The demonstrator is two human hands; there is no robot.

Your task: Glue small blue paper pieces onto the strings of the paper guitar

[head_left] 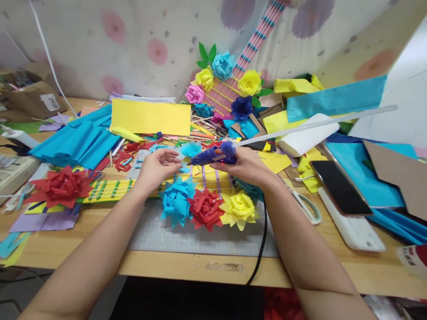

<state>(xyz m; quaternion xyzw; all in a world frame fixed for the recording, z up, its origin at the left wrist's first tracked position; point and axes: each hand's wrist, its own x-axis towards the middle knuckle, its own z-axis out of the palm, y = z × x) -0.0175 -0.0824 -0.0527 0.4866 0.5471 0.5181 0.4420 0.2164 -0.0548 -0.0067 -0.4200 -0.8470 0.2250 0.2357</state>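
The blue glue gun is gripped in the right hand, its long axis lying level, nozzle pointed left toward the left hand, whose fingers are curled loosely just beside it, above the paper guitar on the table.

Blue glue gun is looking like glossy plastic; flowers are showing matt crinkled paper; table is reading as smooth wood; phone is showing glossy glass.
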